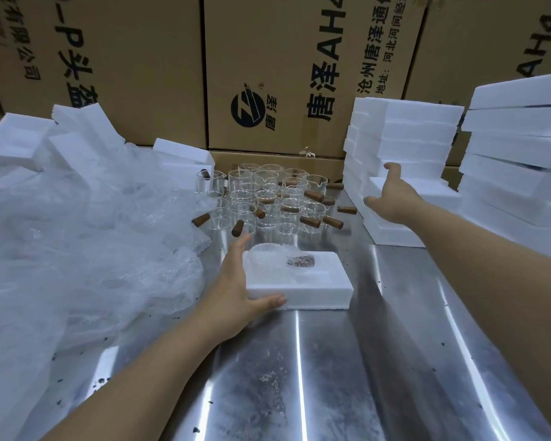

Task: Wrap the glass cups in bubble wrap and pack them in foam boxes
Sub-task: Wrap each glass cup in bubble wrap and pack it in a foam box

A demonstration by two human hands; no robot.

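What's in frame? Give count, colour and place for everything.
foam box: one, white, table centre, open-topped
wrapped cup: one, clear in bubble wrap, brown handle, inside the foam box
glass cups: many, clear with brown handles, behind the box
bubble wrap: one pile, translucent, left
foam stacks: several, white, right
loose foam pieces: several, white, far left
cartons: several, brown, at the back
table: one, steel
left hand: holds the foam box's left end
right hand: spread at a foam piece in the right stacks

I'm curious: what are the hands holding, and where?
Left hand grips the foam box by its left end. Right hand is at a stacked foam piece; grip unclear.
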